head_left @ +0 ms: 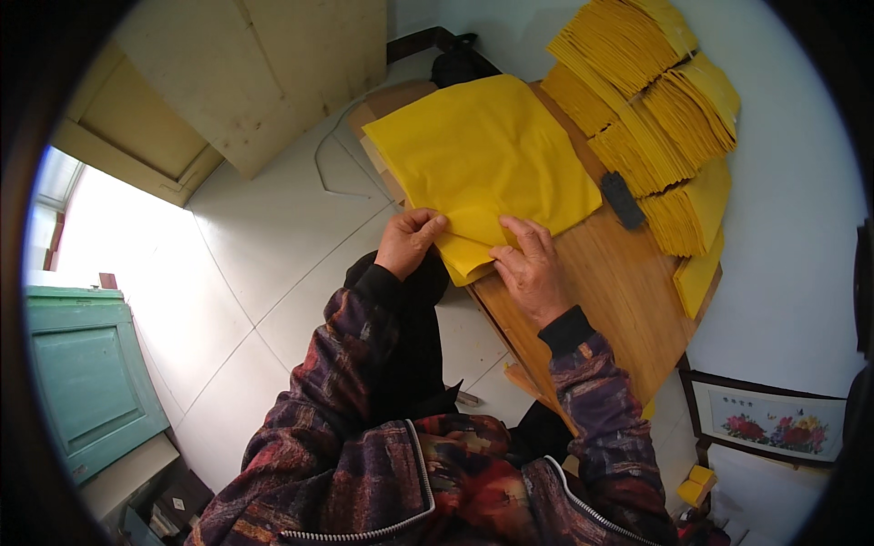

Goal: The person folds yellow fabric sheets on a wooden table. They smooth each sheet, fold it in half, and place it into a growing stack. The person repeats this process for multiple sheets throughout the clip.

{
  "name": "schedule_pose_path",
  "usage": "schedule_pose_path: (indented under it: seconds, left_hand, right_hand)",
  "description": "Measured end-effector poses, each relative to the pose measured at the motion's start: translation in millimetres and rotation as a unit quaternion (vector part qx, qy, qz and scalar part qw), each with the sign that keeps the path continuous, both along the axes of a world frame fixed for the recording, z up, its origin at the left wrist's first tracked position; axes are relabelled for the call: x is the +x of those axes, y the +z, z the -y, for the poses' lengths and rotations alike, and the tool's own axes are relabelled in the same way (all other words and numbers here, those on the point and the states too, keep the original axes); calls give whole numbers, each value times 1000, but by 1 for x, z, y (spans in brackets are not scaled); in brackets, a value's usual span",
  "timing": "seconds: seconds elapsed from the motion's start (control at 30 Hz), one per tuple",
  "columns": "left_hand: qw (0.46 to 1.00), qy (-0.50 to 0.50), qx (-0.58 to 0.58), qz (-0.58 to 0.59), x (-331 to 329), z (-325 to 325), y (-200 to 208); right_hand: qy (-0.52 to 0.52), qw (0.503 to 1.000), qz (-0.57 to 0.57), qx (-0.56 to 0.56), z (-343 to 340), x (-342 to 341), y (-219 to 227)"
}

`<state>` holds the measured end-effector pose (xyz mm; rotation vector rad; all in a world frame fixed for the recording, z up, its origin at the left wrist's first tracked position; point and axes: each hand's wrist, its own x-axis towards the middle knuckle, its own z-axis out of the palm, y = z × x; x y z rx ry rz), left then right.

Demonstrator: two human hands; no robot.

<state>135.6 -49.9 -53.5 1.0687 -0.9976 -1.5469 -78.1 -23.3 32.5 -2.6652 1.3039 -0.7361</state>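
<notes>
A large yellow sheet of cloth-like material (473,150) lies spread over the wooden table (605,291), its near edge folded or lifted toward me. My left hand (410,242) pinches the near left corner between thumb and fingers. With fingertips closed on the same near edge, my right hand (532,271) sits a little to the right, its forefinger reaching onto the sheet. Between my two hands the near part forms a loose fold that hangs over the table's edge. Whether the sheet is one layer or several, I cannot tell.
Stacks of folded yellow pieces (655,127) stand at the table's far right, by the wall. A dark grey block (623,200) lies beside them. Cardboard (390,98) shows beneath the sheet's far left. A thin cord (319,159) trails over the tiled floor.
</notes>
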Motion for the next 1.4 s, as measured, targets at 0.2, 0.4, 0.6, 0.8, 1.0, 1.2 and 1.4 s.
schedule_pose_path:
  seconds: [0.2, 0.4, 0.6, 0.8, 1.0, 1.2, 1.4]
  left_hand:
    - [1000, -11, 1, -9, 2, 0, 1]
    - [1000, -10, -12, -20, 2, 0, -1]
    - [999, -3, -23, 37, 2, 0, -3]
    - [1000, 3, -16, 5, 3, 0, -5]
    - [1000, 3, -16, 0, 3, -1, -2]
    - [998, -1, -16, 58, 6, -2, 0]
    - [1000, 16, -8, 25, 2, -2, 0]
  right_hand:
    - [8, 989, 68, 132, 11, -3, -1]
    - [-4, 965, 93, 245, 20, -5, 2]
    - [-50, 963, 137, 227, 23, -33, 0]
    - [-351, 935, -57, 1, 58, -102, -14]
    - [-486, 861, -144, 54, 78, -140, -31]
    - [-439, 886, -147, -37, 96, -166, -37]
    - [-464, 875, -128, 57, 103, -168, -22]
